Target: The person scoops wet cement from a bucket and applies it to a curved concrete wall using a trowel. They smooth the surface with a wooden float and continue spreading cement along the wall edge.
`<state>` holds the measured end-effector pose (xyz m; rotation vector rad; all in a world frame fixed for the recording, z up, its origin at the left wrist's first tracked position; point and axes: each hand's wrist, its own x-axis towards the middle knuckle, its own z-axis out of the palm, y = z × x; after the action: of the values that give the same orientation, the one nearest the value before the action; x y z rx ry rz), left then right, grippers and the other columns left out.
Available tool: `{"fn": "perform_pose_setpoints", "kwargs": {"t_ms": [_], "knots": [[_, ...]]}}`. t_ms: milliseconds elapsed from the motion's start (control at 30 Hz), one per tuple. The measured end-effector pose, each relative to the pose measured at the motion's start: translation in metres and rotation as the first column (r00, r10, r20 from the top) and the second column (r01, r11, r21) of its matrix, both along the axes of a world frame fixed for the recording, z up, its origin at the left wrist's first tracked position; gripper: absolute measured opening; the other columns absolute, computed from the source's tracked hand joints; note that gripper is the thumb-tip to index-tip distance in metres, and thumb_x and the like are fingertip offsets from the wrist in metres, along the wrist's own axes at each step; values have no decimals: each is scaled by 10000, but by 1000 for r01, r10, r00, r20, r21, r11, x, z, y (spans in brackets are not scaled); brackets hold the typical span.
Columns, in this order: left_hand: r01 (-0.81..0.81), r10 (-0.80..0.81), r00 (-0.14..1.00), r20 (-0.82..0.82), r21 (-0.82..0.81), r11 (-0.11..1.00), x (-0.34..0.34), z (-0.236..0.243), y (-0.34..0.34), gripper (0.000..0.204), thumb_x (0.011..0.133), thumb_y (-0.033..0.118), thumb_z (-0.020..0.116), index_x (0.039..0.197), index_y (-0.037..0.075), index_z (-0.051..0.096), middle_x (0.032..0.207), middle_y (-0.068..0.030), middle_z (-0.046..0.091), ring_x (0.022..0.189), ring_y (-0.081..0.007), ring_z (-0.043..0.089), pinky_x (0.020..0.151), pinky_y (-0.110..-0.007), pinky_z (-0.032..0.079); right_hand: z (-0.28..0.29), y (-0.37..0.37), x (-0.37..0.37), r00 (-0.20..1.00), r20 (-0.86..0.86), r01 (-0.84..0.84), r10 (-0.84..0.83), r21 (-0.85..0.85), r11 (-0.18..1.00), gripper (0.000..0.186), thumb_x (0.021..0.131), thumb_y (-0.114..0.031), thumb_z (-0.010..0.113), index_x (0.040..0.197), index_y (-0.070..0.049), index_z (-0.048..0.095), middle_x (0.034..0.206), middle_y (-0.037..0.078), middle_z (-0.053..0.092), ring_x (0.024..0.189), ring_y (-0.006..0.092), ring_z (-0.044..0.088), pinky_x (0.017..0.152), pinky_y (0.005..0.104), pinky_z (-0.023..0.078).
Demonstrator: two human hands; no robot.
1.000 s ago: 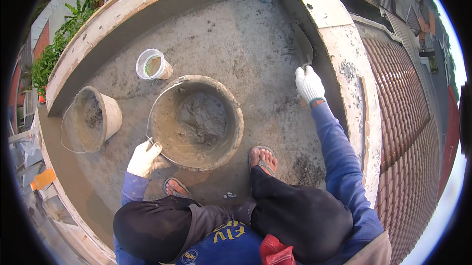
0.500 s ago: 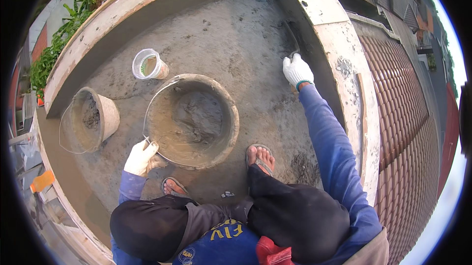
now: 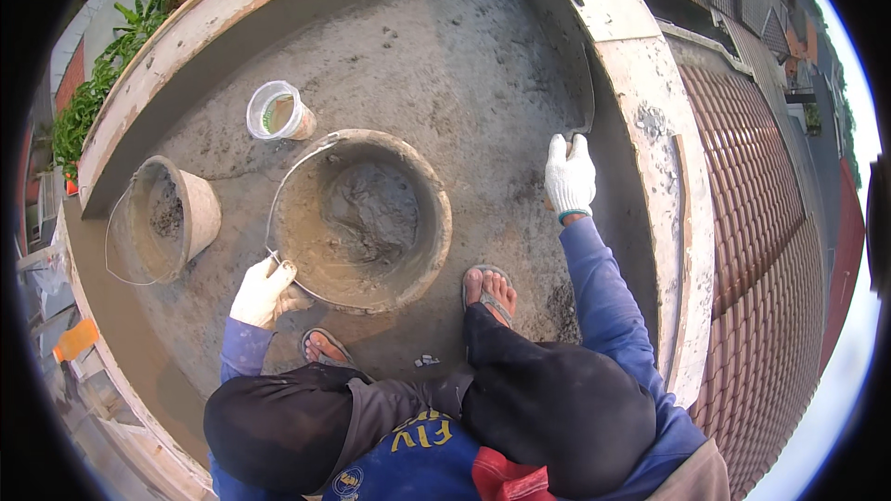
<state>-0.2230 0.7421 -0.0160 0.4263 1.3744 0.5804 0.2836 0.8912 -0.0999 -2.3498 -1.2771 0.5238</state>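
Note:
My left hand [image 3: 264, 293], in a white glove, is closed on the wire handle [image 3: 271, 222] of a big mortar bucket [image 3: 440, 208]. Wet grey mortar [image 3: 371, 211] lies inside the tilted bucket. Off to the right, my gloved right hand [image 3: 569, 176] grips a trowel [image 3: 589, 104]. Its handle is mostly hidden in the glove, and the thin blade is seen nearly edge-on along the inner face of the right-hand wall [image 3: 557, 32].
A smaller bucket [image 3: 206, 218] with grey material leans at the left. Beyond the big bucket is a clear plastic tub [image 3: 302, 122]. Low walls edge the rough cement floor [image 3: 408, 65]; a tiled roof [image 3: 752, 222] lies outside on the right. My sandalled feet flank the near floor.
My right hand has come nearer and slightly right, turning the trowel blade up along the wall. My left hand keeps hold of the bucket handle.

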Motion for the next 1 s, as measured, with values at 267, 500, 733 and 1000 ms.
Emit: {"fn": "perform_pose_setpoints", "kwargs": {"t_ms": [267, 500, 733, 1000], "knots": [[-19, 20, 999, 33, -8, 1000, 1, -7, 0, 516, 1086, 256, 673, 1510, -2, 531, 1323, -160, 720, 1050, -295, 787, 815, -453, 691, -29, 44, 25, 998, -67, -23, 15, -112, 993, 493, 1057, -459, 579, 1214, -4, 685, 1091, 262, 782, 1032, 452, 760, 919, 504, 590], [-39, 38, 999, 36, 26, 999, 6, -1, 0, 517, 1083, 232, 679, 1518, -2, 527, 1334, -143, 715, 1006, -253, 793, 799, -417, 690, -10, 1, 21, 975, -188, 117, -122, -39, 992, 451, 1054, -471, 615, 1146, -33, 671, 989, 196, 764, 937, 426, 741, 861, 476, 559], [60, -56, 997, -52, 79, 995, 10, 17, 11, 491, 1082, 239, 689, 1498, -2, 587, 1290, -112, 721, 948, -171, 758, 779, -381, 682, 136, -79, -10, 939, -117, -325, 323, 8, 946, 229, 1057, -236, 656, 1110, -14, 678, 845, 134, 691, 749, 269, 684, 757, 403, 549], [401, -323, 906, -272, 310, 862, 70, 62, 59, 411, 1072, 292, 688, 1348, -12, 706, 1086, -93, 773, 893, -151, 722, 759, -336, 644, 191, -72, -74, 219, 269, -830, 938, -453, 324, 172, 936, -224, 725, 1016, -72, 717, 866, 138, 727, 805, 351, 761, 701, 460, 595]]}}
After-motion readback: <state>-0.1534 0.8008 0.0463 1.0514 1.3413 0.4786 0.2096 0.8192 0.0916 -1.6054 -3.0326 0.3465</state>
